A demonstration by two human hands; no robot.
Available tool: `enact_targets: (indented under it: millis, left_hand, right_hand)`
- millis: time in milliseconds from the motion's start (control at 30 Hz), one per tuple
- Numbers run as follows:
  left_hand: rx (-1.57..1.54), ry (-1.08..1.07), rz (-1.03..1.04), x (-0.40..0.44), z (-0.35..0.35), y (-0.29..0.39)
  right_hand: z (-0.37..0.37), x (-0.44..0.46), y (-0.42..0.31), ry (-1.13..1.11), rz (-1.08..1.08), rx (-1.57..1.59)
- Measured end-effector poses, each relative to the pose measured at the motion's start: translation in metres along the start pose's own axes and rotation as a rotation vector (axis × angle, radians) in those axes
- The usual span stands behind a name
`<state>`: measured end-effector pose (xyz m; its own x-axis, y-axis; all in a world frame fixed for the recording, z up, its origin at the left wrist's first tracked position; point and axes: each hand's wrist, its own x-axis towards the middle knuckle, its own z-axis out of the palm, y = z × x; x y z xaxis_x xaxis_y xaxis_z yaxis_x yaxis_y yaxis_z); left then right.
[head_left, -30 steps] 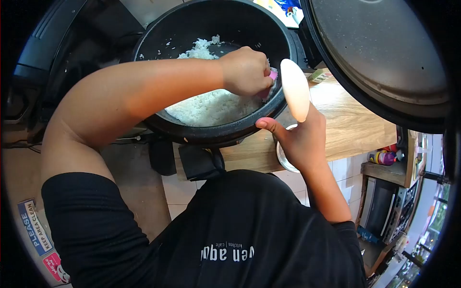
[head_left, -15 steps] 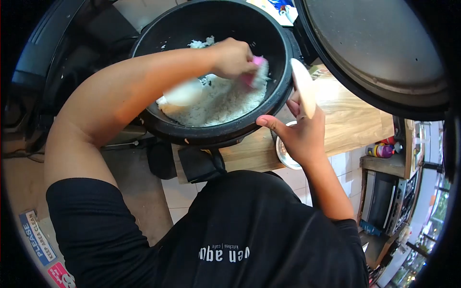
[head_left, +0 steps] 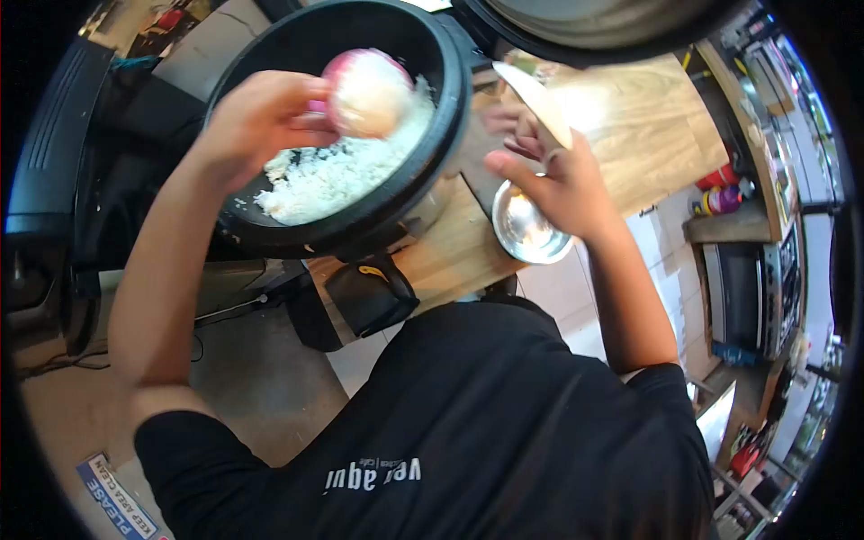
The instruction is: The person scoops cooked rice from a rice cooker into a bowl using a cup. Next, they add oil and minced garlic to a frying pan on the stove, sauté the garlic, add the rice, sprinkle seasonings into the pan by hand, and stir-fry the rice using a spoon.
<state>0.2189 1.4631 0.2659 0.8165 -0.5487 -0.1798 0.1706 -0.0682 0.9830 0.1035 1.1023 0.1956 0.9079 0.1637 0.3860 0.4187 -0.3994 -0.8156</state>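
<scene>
A large black rice cooker pot (head_left: 450,99) stands tilted in view, with cooked white rice (head_left: 328,180) heaped in it. Over the rice, my left hand (head_left: 256,126) grips a pink bowl (head_left: 369,90) by its edge; its pale inside looks packed with rice, though blur hides the detail. Right of the pot, my right hand (head_left: 562,175) holds a white, flat paddle-like utensil (head_left: 535,103), its thumb stretched out toward the pot. Below that hand is a shiny metal bowl (head_left: 531,229) on the wooden table (head_left: 621,153).
The cooker's raised lid (head_left: 594,27) spans the top right. A black object with a yellow handle (head_left: 373,274) sits below the pot. Purple bottles (head_left: 720,200) and an oven (head_left: 738,288) stand at the right. A floor sign (head_left: 117,495) lies at lower left.
My left hand has lifted the pink bowl out of the rice and moved left, turning its pale inside into view. My right hand still holds the white utensil. The whole view has shifted.
</scene>
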Motion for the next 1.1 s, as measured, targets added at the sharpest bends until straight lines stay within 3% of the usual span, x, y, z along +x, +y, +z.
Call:
enact_targets:
  millis: [33,100,133,233,300,367,400,467,500,600,633,733,900,967,1000,1033,1100]
  left_hand:
    - [-0.099,-0.026,0.090,-0.013,-0.004,0.003]
    - [-0.337,0.036,0.053,-0.044,0.025,0.030]
    - [-0.338,0.031,0.044,-0.056,0.046,0.033]
    - [-0.329,0.149,0.228,-0.076,0.111,0.027]
    - [-0.116,0.315,0.288,-0.080,0.145,0.003]
    - [0.088,0.484,0.398,-0.059,0.225,-0.017]
    - [0.578,0.478,0.580,-0.046,0.241,-0.034]
    - [0.889,0.529,0.487,-0.021,0.293,-0.071]
    - [1.155,0.499,0.578,-0.001,0.307,-0.106]
    - [1.201,0.316,0.454,0.042,0.342,-0.219]
    - [1.196,0.306,0.448,0.046,0.349,-0.226]
    - [1.341,0.384,0.540,0.050,0.350,-0.215]
    - [1.288,0.444,0.506,0.050,0.337,-0.175]
    - [0.824,0.550,0.288,0.048,0.331,-0.164]
    - [0.816,0.546,0.411,0.052,0.323,-0.168]
    - [0.818,0.551,0.408,0.051,0.325,-0.173]
    - [0.943,0.385,0.201,0.052,0.339,-0.179]
  right_hand:
    - [-0.014,-0.012,0.008,-0.012,0.000,0.035]
    - [-0.043,-0.047,0.028,0.008,0.183,-0.084]
    - [-0.054,-0.066,0.046,0.011,0.193,-0.084]
    - [-0.068,-0.129,0.119,0.155,0.485,-0.107]
    - [-0.067,-0.164,0.146,0.191,0.645,0.148]
    - [-0.058,-0.191,0.181,0.209,0.802,0.185]
    - [-0.053,-0.193,0.172,0.213,0.851,0.264]
    - [-0.051,-0.205,0.188,0.101,0.830,0.445]
    - [-0.047,-0.208,0.192,0.096,0.812,0.529]
    - [-0.044,-0.207,0.202,0.079,0.736,0.679]
    - [-0.046,-0.206,0.203,0.062,0.762,0.687]
    - [-0.050,-0.202,0.206,0.042,0.742,0.744]
    - [-0.052,-0.200,0.207,-0.007,0.696,0.736]
    - [-0.057,-0.198,0.202,-0.024,0.719,0.754]
    - [-0.058,-0.198,0.199,-0.046,0.743,0.761]
    - [-0.056,-0.198,0.201,-0.053,0.742,0.764]
    - [-0.052,-0.197,0.206,-0.043,0.760,0.773]
